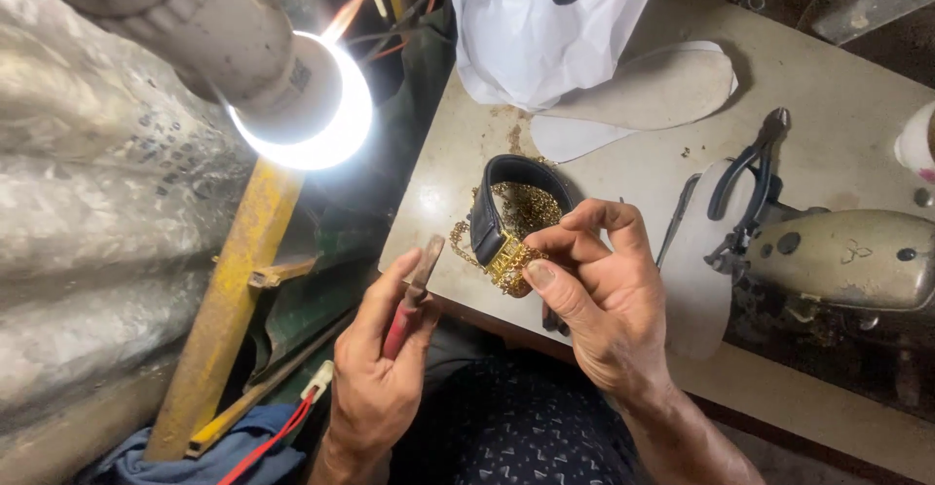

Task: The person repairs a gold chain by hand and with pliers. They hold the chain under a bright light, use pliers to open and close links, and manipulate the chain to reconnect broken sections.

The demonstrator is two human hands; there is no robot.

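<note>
Right hand (594, 295) pinches a black strap (492, 214) by its gold buckle (508, 263), held above the table (828, 105) edge. Left hand (380, 368), just beside, grips a red-handled tool (411, 300). Gold chain (521, 207) heaped behind the strap; pliers (750, 178) lie beyond the right hand.

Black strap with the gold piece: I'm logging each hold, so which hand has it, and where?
The right hand pinches the black strap at its gold ornament. The left hand holds a red-handled tool by its handle.
</note>
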